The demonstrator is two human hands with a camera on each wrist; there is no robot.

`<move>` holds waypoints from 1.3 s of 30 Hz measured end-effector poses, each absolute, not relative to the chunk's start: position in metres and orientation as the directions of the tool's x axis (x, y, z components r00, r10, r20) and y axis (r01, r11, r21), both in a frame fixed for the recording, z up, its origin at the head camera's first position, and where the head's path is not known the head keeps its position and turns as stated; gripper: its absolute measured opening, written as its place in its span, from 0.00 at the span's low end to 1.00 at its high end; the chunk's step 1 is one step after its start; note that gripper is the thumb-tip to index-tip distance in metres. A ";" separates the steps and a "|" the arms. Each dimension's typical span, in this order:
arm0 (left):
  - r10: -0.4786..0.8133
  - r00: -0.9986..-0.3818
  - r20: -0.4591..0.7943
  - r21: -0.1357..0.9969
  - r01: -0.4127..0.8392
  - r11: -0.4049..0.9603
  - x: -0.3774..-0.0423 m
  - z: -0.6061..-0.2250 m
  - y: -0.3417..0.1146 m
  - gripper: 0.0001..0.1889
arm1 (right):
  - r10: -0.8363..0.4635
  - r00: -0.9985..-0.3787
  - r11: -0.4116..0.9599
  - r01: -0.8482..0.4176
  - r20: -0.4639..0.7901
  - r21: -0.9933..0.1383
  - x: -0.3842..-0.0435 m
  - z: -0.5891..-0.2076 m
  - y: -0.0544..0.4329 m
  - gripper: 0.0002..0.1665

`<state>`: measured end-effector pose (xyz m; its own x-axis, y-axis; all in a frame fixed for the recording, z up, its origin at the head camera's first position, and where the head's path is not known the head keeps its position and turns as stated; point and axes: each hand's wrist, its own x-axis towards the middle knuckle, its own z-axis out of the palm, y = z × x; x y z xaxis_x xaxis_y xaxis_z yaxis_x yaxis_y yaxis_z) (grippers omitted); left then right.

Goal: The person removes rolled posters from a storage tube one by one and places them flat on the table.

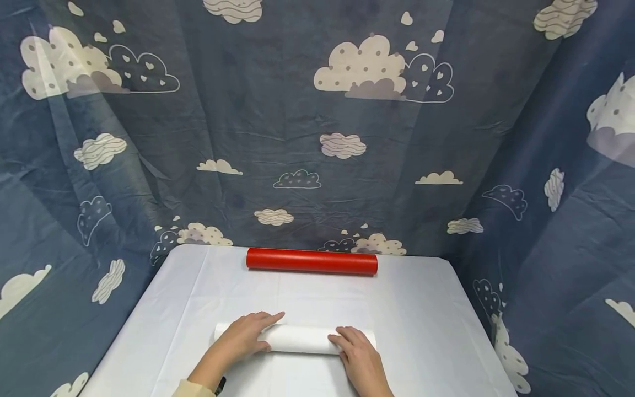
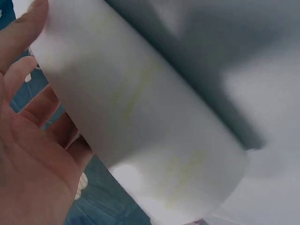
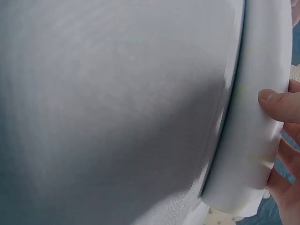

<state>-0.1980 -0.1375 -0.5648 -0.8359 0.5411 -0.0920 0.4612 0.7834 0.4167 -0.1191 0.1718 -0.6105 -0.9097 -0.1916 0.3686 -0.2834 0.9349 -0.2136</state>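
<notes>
A smooth white roll (image 1: 297, 338) lies crosswise on the table near its front, with faint yellow streaks showing in the left wrist view. My left hand (image 1: 244, 334) holds it toward its left end, thumb on the near side and fingers reaching over the far side. Toward the other end, my right hand (image 1: 358, 355) grips the roll, its thumb (image 3: 276, 104) on the near face and the fingers bent over the top. In the left wrist view the fingertips of the left hand (image 2: 37, 122) are hidden behind the roll.
A glossy red roll (image 1: 311, 261) lies along the back edge of the table. White cloth covers the tabletop (image 1: 421, 325), which has rounded back corners. Dark blue curtains (image 1: 278, 121) printed with clouds hang behind and at both sides.
</notes>
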 end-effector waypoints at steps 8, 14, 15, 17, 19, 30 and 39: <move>0.557 -0.818 -0.143 0.332 0.491 0.806 -0.203 -0.561 -0.130 0.43 | -0.264 -0.837 0.912 -0.378 0.480 -0.159 -0.123 -0.611 0.176 0.30; 0.600 -0.783 -0.164 0.282 0.545 0.789 -0.200 -0.551 -0.123 0.48 | -0.294 -0.805 0.906 -0.407 0.516 -0.118 -0.130 -0.607 0.179 0.30; 0.603 -0.780 -0.170 0.274 0.550 0.789 -0.199 -0.549 -0.121 0.48 | -0.288 -0.809 0.908 -0.401 0.513 -0.124 -0.130 -0.606 0.179 0.31; 0.602 -0.776 -0.189 0.271 0.548 0.791 -0.196 -0.546 -0.116 0.49 | -0.266 -0.811 0.907 -0.394 0.521 -0.150 -0.131 -0.604 0.178 0.33; 0.604 -0.772 -0.196 0.264 0.552 0.791 -0.193 -0.546 -0.112 0.48 | -0.230 -0.812 0.901 -0.386 0.537 -0.198 -0.131 -0.602 0.176 0.36; 0.622 -0.774 -0.116 0.326 0.562 0.760 -0.180 -0.551 -0.102 0.46 | 0.138 -0.919 0.823 -0.101 0.368 -0.559 -0.129 -0.599 0.157 0.29; 0.547 -0.835 -0.060 0.287 0.511 0.811 -0.173 -0.557 -0.090 0.46 | 0.168 -0.980 0.697 0.042 0.106 -0.716 -0.137 -0.597 0.141 0.39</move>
<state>-0.1729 -0.0903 -0.5568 -0.8348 0.5472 -0.0604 0.5106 0.8106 0.2867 -0.1370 0.1411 -0.5972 -0.9801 0.1678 0.1061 0.0418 0.6970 -0.7158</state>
